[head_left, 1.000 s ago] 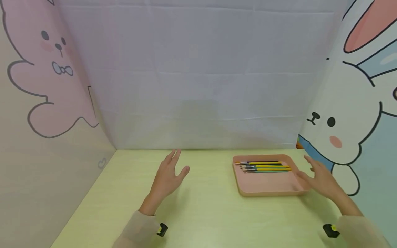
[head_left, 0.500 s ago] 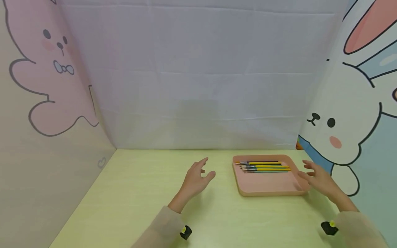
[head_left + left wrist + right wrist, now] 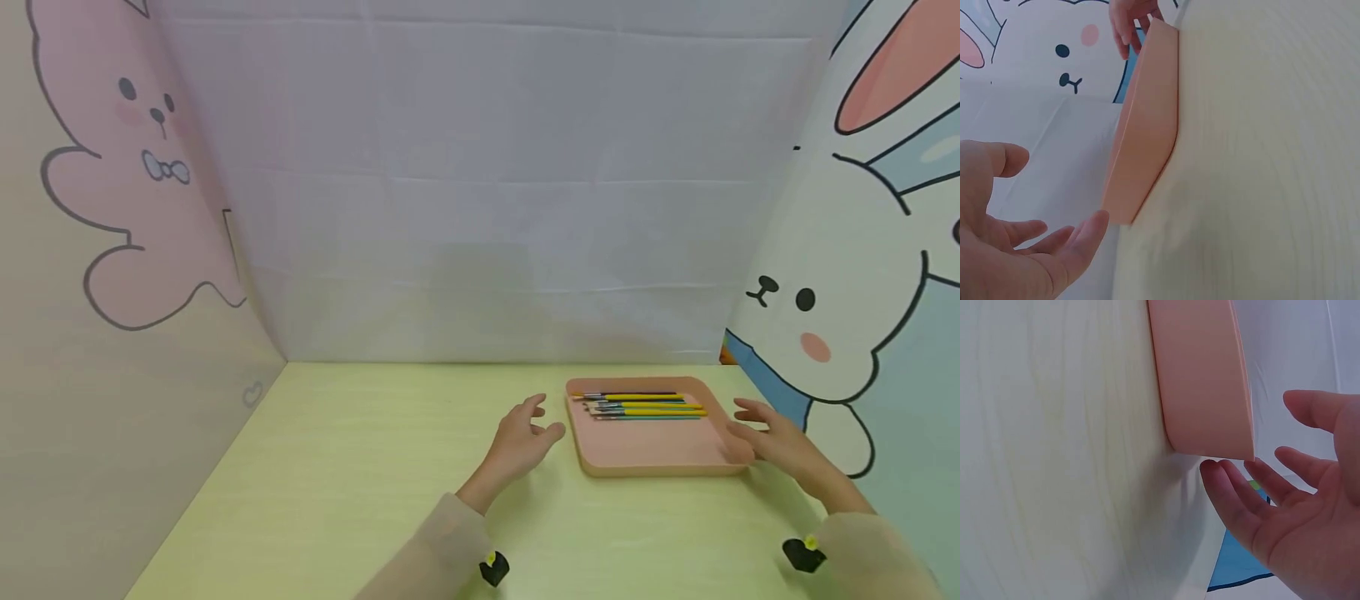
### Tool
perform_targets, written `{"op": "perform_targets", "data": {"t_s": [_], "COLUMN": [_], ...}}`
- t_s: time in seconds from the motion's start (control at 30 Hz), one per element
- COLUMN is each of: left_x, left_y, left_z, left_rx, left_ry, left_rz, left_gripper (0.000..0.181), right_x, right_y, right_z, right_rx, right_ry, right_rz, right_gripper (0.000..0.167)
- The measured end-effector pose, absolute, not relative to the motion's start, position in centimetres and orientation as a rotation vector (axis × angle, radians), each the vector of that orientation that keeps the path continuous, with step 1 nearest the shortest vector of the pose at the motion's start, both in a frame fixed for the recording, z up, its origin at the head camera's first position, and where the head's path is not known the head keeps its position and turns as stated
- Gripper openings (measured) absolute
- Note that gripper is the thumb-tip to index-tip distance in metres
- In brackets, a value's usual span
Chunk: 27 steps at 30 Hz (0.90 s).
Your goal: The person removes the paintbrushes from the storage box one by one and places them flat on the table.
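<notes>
Left hand (image 3: 521,442) has swung rightward above counter (image 3: 337,475), now just short of pink tray (image 3: 652,455) holding paintbrushes (image 3: 660,412); right hand (image 3: 787,446) stays by opposite edge, contact unclear. Both grips spread, nothing held. Tray, flat on counter, now flanked, seemingly within two-handed reach.

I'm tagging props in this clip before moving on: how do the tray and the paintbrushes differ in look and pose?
The tray is one broad, plain pink piece with rounded corners, while the paintbrushes are several thin sticks in yellow, dark and teal. The tray rests on the table; the paintbrushes lie inside the tray, toward its far side. Both run lengthwise across the head view.
</notes>
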<state>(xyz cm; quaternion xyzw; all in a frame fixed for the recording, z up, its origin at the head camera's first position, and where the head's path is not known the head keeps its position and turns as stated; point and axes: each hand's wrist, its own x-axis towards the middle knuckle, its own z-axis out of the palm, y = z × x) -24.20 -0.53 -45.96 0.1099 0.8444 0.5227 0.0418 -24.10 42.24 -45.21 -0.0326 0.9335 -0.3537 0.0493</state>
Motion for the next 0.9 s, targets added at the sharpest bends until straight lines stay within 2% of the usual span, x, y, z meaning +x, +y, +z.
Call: {"op": "perform_targets", "data": {"t_s": [0.3, 0.7, 0.9], "left_x": [-24.4, -24.8, -24.8], "left_y": [2.2, 3.6, 4.2], "left_z": [-47.5, -49.1, -49.1], "left_rx": [0.304, 0.224, 0.231], "left_ry": [2.500, 2.444, 2.433], "left_rz": [1.601, 1.578, 1.577], "left_gripper": [0.070, 0.071, 0.071], "right_x": [-24.4, -24.9, -24.9], "right_y": [42.7, 43.2, 43.5], "right_z": [-45.9, -46.3, -46.7], "right_rx": [-0.060, -0.021, -0.029], "right_ry": [2.780, 2.669, 2.638], "right_rz": [-1.124, -1.182, -1.229], "right_gripper": [0.075, 0.072, 0.066]}}
